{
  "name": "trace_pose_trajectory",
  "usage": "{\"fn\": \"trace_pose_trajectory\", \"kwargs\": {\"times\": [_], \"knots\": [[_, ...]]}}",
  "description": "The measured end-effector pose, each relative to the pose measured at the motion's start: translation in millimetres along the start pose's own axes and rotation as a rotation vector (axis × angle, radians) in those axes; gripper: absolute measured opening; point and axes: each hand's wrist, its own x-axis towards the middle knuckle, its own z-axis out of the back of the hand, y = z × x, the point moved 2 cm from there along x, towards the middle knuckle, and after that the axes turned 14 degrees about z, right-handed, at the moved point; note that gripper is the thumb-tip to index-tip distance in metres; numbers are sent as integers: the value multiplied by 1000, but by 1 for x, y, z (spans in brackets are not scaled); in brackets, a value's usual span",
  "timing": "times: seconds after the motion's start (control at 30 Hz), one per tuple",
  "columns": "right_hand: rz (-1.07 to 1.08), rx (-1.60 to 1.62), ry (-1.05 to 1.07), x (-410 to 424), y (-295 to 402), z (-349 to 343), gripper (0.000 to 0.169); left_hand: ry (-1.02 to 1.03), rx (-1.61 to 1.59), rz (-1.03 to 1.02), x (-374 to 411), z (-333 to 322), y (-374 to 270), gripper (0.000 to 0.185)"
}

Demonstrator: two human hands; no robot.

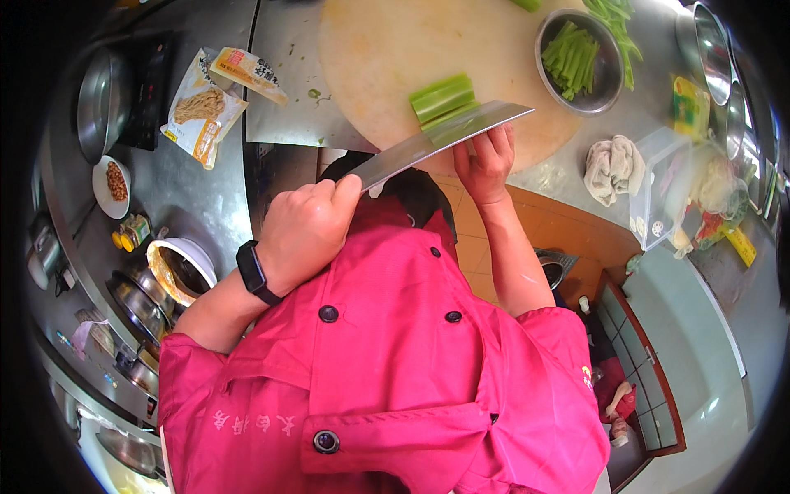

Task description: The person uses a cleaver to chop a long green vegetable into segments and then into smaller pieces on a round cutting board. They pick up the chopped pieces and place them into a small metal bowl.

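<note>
My left hand (311, 219), with a black watch on its wrist, grips the handle end of a broad steel cleaver (432, 145). The blade slants up to the right across the near edge of a round cutting board (382, 37). At the far end of the blade is my right hand (487, 163), its fingers against the lower edge and their tips partly hidden. Just beyond the blade lie cut green stalk pieces (441, 96), probably celery, side by side on the board. Their green reflects in the steel.
A steel bowl (608, 102) of cut green sticks stands at the board's right, with leafy stalks (620, 37) behind it. A crumpled cloth (613, 168) and a clear plastic container (660, 191) sit farther right. Food packets (203, 111) lie left. Another person (617, 395) is at lower right.
</note>
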Motion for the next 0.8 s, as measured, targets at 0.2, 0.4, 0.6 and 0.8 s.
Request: {"fn": "trace_pose_trajectory", "kwargs": {"times": [0.2,0.4,0.6,0.8], "knots": [[6,21,-17,-2,2,-1,22,-9,5,-17,12,-6,-1,14],[-7,78,-23,0,1,-1,22,-44,-39,-59,31,-30,3,11],[-36,67,60,-7,0,15,20,-100,2,-101,23,-32,-4,4],[-64,70,103,14,3,47,19,-90,7,-65,20,-33,-11,4]]}}
